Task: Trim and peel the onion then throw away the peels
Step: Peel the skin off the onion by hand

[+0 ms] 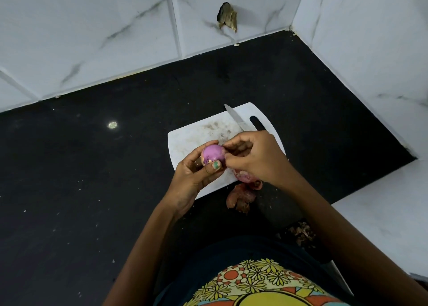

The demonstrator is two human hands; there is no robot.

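Our left hand (196, 169) cups the mostly bare onion (213, 154), our right hand (252, 157) pinches a last strip, and the shed peels (240, 197) on the bench (92, 190) remain unbinned.

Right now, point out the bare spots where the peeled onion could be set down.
The far left part of the cutting board is bare, bordered by the knife and the left hand holding the onion. The black counter left of the board is open too. The board's near right edge is crowded by the right hand and peels.
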